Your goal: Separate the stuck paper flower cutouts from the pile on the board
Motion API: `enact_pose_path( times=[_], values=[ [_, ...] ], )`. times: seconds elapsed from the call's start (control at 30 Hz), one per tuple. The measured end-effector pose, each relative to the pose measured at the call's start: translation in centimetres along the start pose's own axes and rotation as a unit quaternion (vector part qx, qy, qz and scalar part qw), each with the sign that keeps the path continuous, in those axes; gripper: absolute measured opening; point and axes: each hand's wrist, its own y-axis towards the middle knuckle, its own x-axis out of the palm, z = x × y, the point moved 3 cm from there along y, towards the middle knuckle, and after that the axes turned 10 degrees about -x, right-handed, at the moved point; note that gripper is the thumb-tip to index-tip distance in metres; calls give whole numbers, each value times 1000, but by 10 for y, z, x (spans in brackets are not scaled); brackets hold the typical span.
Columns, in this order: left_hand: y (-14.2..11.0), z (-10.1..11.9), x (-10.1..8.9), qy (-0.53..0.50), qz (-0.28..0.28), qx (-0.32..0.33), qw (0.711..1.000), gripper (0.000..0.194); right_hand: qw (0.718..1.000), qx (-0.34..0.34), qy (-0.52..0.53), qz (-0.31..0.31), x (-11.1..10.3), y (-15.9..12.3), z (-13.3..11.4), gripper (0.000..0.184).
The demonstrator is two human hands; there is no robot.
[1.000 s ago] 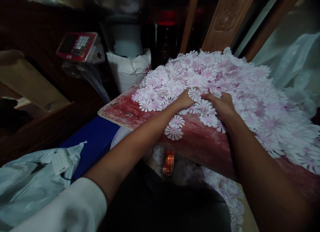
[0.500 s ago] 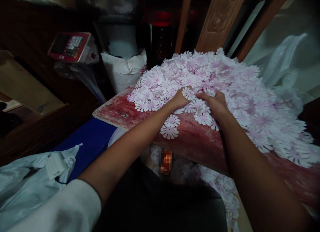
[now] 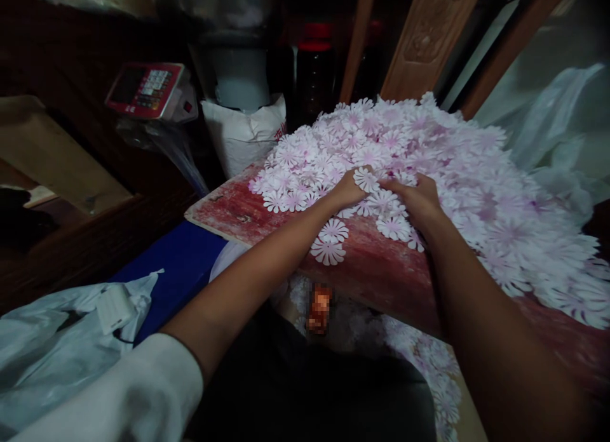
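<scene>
A big heap of pale pink and white paper flowers (image 3: 429, 156) covers a worn red board (image 3: 372, 264). My left hand (image 3: 347, 189) rests at the heap's near edge, fingers curled and pinching a flower (image 3: 366, 178) between both hands. My right hand (image 3: 417, 200) lies beside it with fingers bent onto the same flower, palm down over loose flowers. Two single flowers (image 3: 330, 242) lie on the bare board just under my left wrist.
A red-and-white scale (image 3: 147, 89) stands at the back left, a white sack (image 3: 245, 134) beside it. A blue surface (image 3: 176, 264) and a crumpled plastic bag (image 3: 61, 340) lie at the left. More flowers (image 3: 429, 372) have fallen below the board. Clear plastic (image 3: 557, 124) sits at the right.
Both hands stay at the same spot on the heap's edge; only the view has shifted slightly.
</scene>
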Motion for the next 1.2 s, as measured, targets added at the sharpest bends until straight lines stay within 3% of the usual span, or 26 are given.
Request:
enact_pose_path(
  times=[0.4,0.63,0.97,1.2],
  values=[
    [3,-3,2,0,-9,4,1000,27,1000,8,0,-1,-1,3,5,48],
    [2,0,2,-44,-4,-6,999,25,1000,14,-2,7,-4,7,10,38],
    [-2,6,0,-85,0,0,996,37,999,21,-6,-37,-6,6,10,50],
    [-4,4,0,-107,5,-3,994,26,998,22,-5,-54,-4,2,3,57]
  ],
)
